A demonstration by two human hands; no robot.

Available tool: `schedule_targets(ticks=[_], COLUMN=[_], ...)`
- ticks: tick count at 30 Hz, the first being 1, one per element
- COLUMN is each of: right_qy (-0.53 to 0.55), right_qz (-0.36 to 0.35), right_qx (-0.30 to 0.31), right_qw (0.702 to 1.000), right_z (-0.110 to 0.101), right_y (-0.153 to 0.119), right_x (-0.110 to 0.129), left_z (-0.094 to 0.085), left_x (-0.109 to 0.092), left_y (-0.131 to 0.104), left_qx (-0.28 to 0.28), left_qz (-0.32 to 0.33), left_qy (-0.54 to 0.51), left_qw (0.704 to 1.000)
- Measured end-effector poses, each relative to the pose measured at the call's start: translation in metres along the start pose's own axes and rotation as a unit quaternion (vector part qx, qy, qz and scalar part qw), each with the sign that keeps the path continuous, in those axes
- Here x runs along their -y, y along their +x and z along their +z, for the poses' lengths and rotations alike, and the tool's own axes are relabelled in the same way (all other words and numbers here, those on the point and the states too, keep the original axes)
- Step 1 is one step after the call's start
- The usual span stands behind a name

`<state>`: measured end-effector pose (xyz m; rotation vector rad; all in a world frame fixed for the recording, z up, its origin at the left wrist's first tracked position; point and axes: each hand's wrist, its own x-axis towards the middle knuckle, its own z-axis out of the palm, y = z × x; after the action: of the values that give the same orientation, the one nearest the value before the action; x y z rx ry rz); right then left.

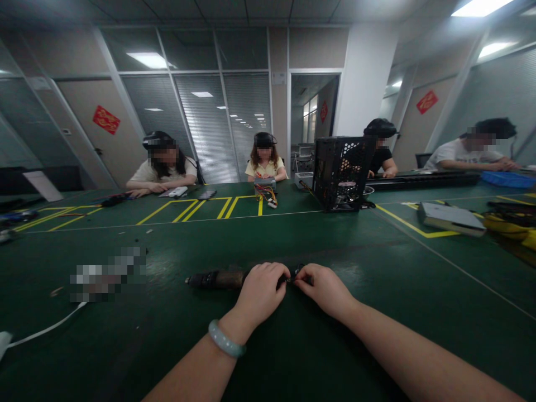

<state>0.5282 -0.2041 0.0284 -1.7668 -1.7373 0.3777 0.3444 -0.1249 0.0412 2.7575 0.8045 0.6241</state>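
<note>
A dark, long cylindrical tool (224, 280) lies on the green table (180, 346), its tip pointing left. My left hand (263, 287) is closed over the tool's right end, its fingertips pinched at a small dark part. Close by on the right, my right hand (322, 287) is closed in a pinch on a small dark piece (298, 270). A narrow gap separates the two hands' fingertips, with something tiny between them that is too small to make out. A pale green bangle (226, 339) circles my left wrist.
Beyond my hands stands a black computer case (343, 173). A power supply with coloured cables (270, 192) lies left of it, a grey box (451, 218) at right. A white cable (50, 328) runs at left. Several people sit across the table.
</note>
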Motion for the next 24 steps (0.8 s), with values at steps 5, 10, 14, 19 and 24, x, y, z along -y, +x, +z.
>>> schedule_targets(ticks=[5, 10, 14, 19, 24], right_qy=[-0.005, 0.001, -0.003, 0.0, 0.002], right_qz=[-0.001, 0.0, 0.003, 0.006, 0.007], right_qx=[-0.012, -0.006, -0.004, -0.001, 0.002], right_qw=[1.0, 1.0, 1.0, 1.0, 1.0], right_z=[0.0019, 0.0008, -0.0002, -0.0014, -0.0027], right_y=[0.0005, 0.0003, 0.0008, 0.0006, -0.0009], right_x=[-0.0007, 0.0, 0.001, 0.0026, 0.0038], left_z=[0.0015, 0.0018, 0.0011, -0.0007, -0.0018], left_x=[0.0011, 0.0009, 0.0003, -0.0011, -0.0024], left_y=[0.0015, 0.001, 0.001, 0.0015, 0.0019], left_qx=[-0.005, -0.001, 0.006, 0.014, 0.017], left_qz=[0.003, -0.004, -0.004, -0.01, -0.011], left_qy=[0.006, 0.004, 0.008, 0.013, 0.015], left_qw=[1.0, 1.0, 1.0, 1.0, 1.0])
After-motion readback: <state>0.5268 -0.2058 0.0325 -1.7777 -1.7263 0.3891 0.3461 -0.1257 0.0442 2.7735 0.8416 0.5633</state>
